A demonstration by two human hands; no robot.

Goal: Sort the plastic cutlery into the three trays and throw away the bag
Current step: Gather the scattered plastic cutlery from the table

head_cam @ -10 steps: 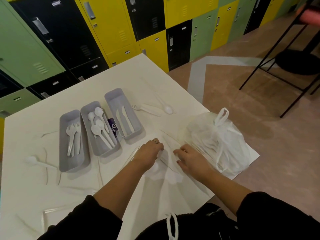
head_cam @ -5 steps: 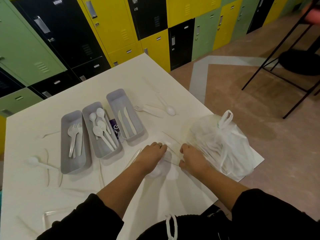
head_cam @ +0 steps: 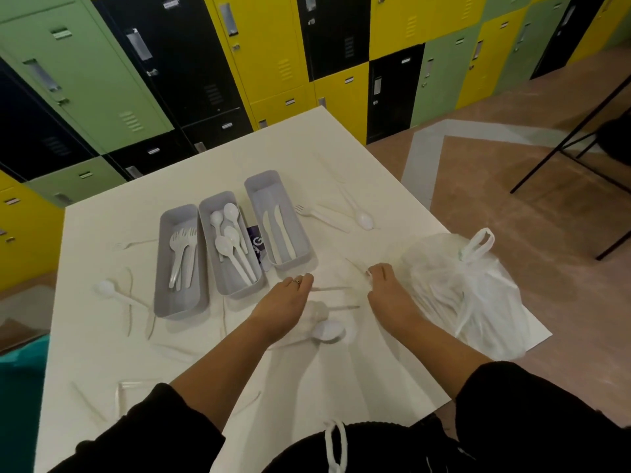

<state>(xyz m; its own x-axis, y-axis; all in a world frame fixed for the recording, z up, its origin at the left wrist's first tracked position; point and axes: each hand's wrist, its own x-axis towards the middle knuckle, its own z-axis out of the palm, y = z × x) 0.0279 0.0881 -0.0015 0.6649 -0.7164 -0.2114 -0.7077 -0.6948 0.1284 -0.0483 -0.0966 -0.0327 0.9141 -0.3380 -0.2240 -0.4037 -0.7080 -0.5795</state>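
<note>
sort part done: trays (head_cam: 235, 247) hold some | loose cutlery on desk (head_cam: 341, 148), bag (head_cam: 471, 295) 3 o'clock | left hand (head_cam: 283, 308) flat, empty; right hand (head_cam: 389, 288) curled, hold unclear

Beyond your white table (head_cam: 164, 356) you face green, black and yellow lockers (head_cam: 259, 56), with a black-legged stool (head_cam: 577, 145) on the right.

The person wears a black top with long sleeves — both are pushed up, so the arms are bare below the elbows. A small ring (head_cam: 296, 281) sits on one finger of the left hand (head_cam: 285, 303). A white cord (head_cam: 334, 448) hangs in front — looped.
</note>
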